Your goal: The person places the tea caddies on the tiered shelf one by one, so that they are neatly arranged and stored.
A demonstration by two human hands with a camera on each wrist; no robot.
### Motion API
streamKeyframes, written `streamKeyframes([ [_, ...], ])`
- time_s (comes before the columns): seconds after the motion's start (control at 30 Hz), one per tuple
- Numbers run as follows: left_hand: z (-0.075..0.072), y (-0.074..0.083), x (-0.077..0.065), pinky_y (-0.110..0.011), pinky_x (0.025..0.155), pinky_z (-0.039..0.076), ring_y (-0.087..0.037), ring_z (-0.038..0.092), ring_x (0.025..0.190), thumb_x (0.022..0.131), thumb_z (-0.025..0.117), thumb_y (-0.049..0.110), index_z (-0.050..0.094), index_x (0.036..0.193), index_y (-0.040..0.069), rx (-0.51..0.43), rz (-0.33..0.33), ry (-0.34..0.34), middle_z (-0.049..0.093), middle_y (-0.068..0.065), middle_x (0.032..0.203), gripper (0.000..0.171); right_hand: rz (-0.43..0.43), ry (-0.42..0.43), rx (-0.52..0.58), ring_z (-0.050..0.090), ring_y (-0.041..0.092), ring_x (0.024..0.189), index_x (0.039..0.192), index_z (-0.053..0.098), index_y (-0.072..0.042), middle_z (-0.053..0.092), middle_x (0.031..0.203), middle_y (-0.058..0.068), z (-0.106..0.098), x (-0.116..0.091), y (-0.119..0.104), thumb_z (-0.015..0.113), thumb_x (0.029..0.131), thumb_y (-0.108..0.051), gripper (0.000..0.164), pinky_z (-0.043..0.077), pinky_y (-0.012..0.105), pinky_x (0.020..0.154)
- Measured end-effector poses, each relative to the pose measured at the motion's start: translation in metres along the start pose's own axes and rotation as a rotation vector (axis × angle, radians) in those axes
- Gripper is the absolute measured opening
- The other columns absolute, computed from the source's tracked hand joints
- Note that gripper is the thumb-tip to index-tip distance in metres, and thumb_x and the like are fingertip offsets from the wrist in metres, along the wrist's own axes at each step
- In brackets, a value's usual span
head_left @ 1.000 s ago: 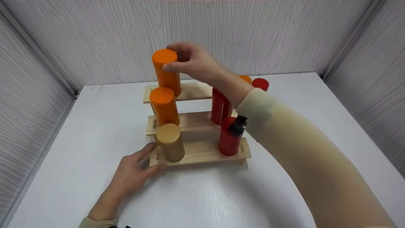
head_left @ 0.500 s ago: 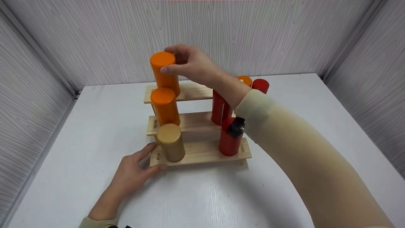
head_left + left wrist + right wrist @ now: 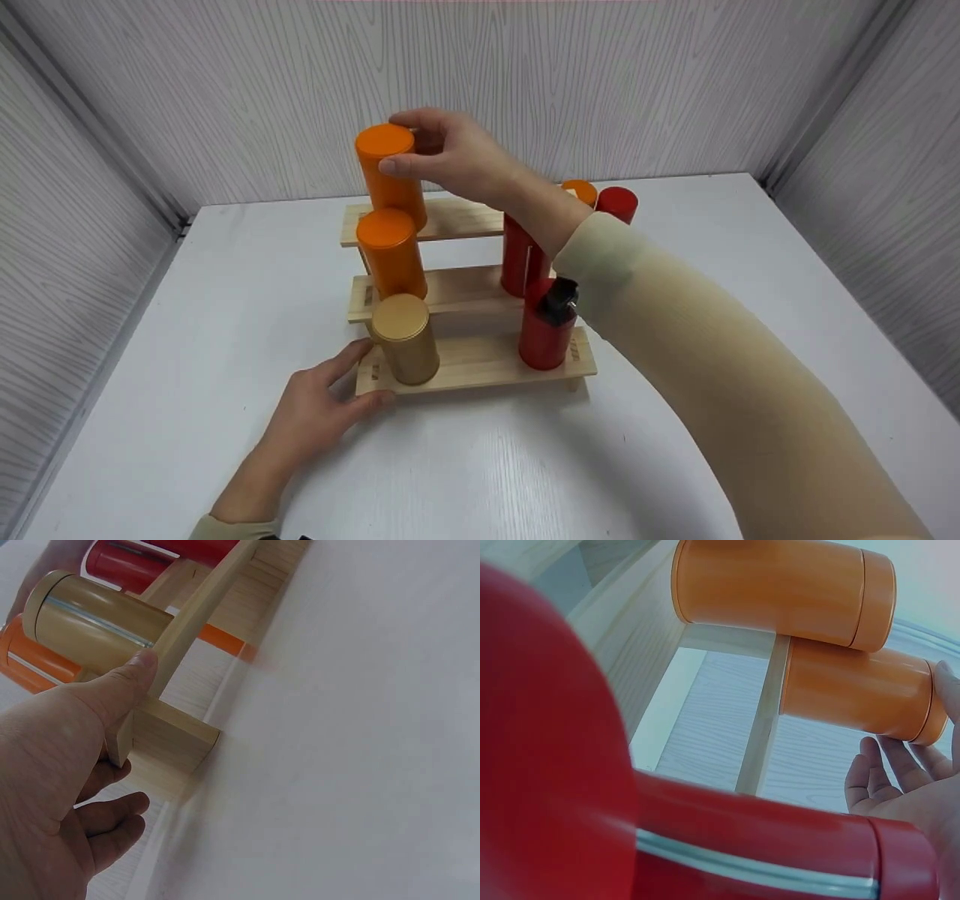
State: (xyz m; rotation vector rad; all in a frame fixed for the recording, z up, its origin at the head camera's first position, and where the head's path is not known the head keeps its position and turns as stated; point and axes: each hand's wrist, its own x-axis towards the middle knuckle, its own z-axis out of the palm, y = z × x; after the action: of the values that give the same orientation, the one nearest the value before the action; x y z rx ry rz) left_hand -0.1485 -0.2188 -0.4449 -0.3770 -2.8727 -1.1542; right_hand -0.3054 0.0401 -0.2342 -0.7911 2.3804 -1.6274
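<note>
gripping, far left: the right hand (image 3: pixel 457 154) grasps the top orange can (image 3: pixel 393 196) near its lid, thumb on the near side.
top orange can: upright at the left end of the far, highest shelf of the wooden rack (image 3: pixel 476 364); its base seems to meet the board.
bracing, near left: the left hand (image 3: pixel 315 405) pinches the left end of the near shelf, thumb at the front edge.
left column: the middle orange can (image 3: pixel 394 259) and gold can (image 3: pixel 407 345) stand upright on the middle and near shelves.
right column: the middle red can (image 3: pixel 514 259) and near red can (image 3: pixel 541 339), on those same two shelves.
far right: a right orange can (image 3: pixel 586 193) and right red can (image 3: pixel 618 201); the arm hides what they stand on.
progress: all three left ends look filled, by my judgement; the top orange can is not yet released.
table (image 3: pixel 480 465): white, carrying the rack.
writing: none readable; pale stripes run down some cans.
</note>
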Motion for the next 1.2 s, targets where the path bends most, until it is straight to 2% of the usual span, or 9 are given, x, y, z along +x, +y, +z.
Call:
streamKeyframes([
  [0.3,-0.001,-0.001,0.0,-0.056,0.116,0.045,-0.032,0.056,0.141,0.084,0.086,0.058,0.055,0.157,0.021,0.0,0.012,0.01,0.059,-0.004,0.153,0.088,0.005,-0.016,-0.022,0.06,0.011,0.127,0.159,0.049,-0.014,0.064,0.142,-0.001,-0.002,0.0,0.001,0.079,0.099,-0.028,0.068,0.05,0.023,0.108],
  [0.5,0.0,0.0,0.001,-0.057,0.116,0.044,-0.034,0.055,0.142,0.084,0.084,0.062,0.054,0.158,0.022,0.0,-0.006,-0.005,0.057,-0.005,0.154,0.09,0.038,-0.027,-0.025,0.059,0.012,0.13,0.162,0.044,-0.017,0.06,0.148,0.001,-0.009,-0.004,0.001,0.079,0.099,-0.029,0.073,0.051,0.025,0.108],
  [0.7,0.0,0.0,0.0,-0.057,0.117,0.044,-0.033,0.055,0.142,0.084,0.085,0.059,0.055,0.157,0.02,-0.001,-0.004,0.002,0.057,-0.005,0.154,0.089,0.049,-0.015,-0.042,0.057,0.013,0.134,0.163,0.044,-0.021,0.057,0.152,0.001,-0.019,-0.009,-0.001,0.079,0.099,-0.031,0.074,0.05,0.028,0.111],
  [1.0,-0.001,0.0,0.0,-0.057,0.117,0.044,-0.033,0.054,0.142,0.084,0.086,0.058,0.054,0.158,0.021,0.006,-0.022,-0.006,0.057,-0.005,0.154,0.088,-0.004,0.04,-0.113,0.057,0.014,0.136,0.162,0.045,-0.022,0.058,0.153,0.001,-0.049,-0.024,-0.004,0.078,0.099,-0.034,0.072,0.046,0.032,0.116],
  [1.2,0.0,-0.001,0.0,-0.056,0.116,0.045,-0.033,0.055,0.142,0.084,0.087,0.057,0.055,0.157,0.021,0.0,-0.019,0.002,0.056,-0.004,0.155,0.088,0.011,0.09,-0.123,0.057,0.017,0.138,0.163,0.043,-0.021,0.057,0.154,0.003,-0.078,-0.034,-0.001,0.076,0.101,-0.032,0.071,0.043,0.034,0.119],
])
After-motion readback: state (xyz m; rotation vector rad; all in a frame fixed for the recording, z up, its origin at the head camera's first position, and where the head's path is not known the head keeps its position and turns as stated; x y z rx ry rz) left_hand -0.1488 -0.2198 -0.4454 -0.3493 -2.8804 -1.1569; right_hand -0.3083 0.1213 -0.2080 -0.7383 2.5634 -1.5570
